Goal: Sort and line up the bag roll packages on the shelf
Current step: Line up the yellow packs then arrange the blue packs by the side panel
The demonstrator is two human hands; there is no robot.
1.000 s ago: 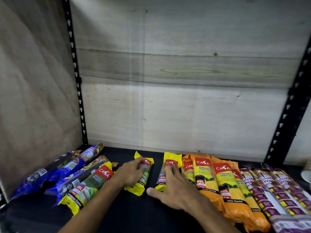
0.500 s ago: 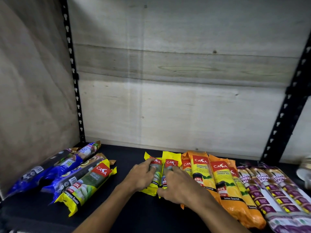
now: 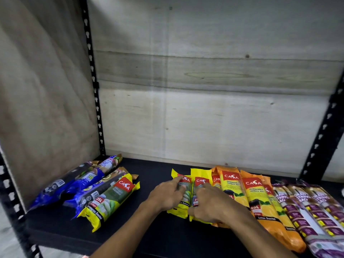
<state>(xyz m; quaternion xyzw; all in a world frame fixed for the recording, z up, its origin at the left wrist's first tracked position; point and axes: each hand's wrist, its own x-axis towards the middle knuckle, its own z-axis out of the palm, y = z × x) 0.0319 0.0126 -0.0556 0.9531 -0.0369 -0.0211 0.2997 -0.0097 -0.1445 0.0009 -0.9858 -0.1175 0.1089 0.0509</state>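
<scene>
Pressing 2 yellow 25L packages (image 3: 183,194) together mid-shelf: left hand (image 3: 165,197) lies flat with fingers spread on the left pack, right hand (image 3: 210,203) cupped over the right pack, neither lifting. Both packs sit side by side, touching the orange 60L packages (image 3: 255,198) on their right; purple drawstring packages (image 3: 305,207) further right. A 3rd yellow 25L package (image 3: 111,200) lies skewed on the blue packages (image 3: 83,181) at the left wall. To do it well: slide, don't lift, square the near ends with the orange row on the shelf (image 3: 149,237), close gaps, labels up
</scene>
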